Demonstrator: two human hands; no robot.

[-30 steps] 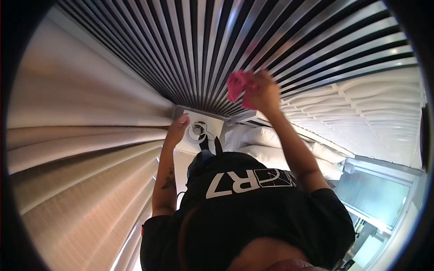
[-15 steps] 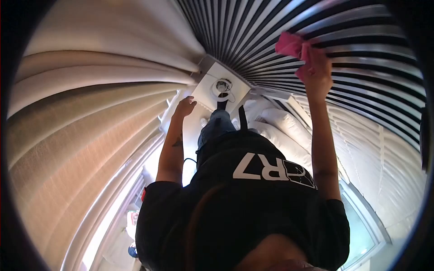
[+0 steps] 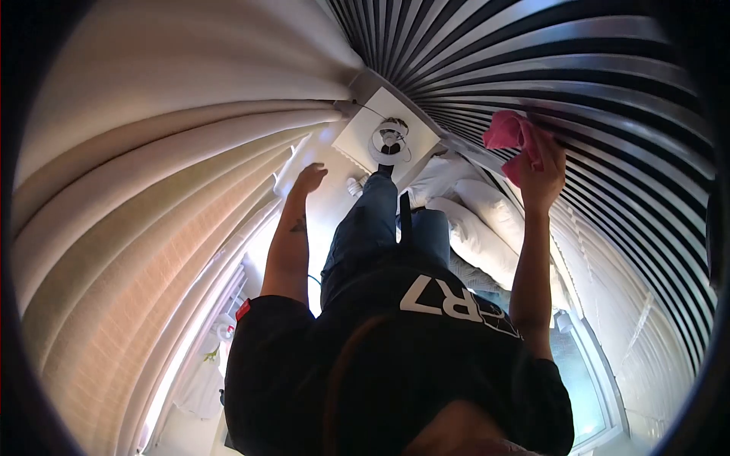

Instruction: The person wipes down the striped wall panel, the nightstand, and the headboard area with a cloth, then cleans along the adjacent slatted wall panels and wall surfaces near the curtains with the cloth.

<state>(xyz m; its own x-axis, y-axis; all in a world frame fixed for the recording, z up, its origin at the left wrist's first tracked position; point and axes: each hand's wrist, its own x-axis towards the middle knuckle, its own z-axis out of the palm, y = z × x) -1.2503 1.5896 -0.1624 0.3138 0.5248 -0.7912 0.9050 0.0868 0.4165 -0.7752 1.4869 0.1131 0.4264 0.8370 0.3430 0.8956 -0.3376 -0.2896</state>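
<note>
My right hand (image 3: 543, 176) grips a crumpled pink cloth (image 3: 508, 131). The cloth is up against or just in front of a wall of dark and silvery vertical slats (image 3: 608, 95); whether it touches them is hard to tell. Part of the cloth hangs below my fingers. On the other side, my left hand (image 3: 310, 178) is held out with nothing in it, its fingers slightly bent and apart. It is between the beige curtain (image 3: 152, 197) and a small white table (image 3: 357, 142).
A round white object with a dark, wiry middle (image 3: 390, 137) stands on the small table, close to my leg. White pillows (image 3: 475, 235) lie on the right, below the slatted wall. A cable runs over the tabletop beside the curtain.
My right hand has brought the pink cloth lower along the slats. The whole view has shifted, showing more of my legs and the pillows. My left hand stays nearly in place.
</note>
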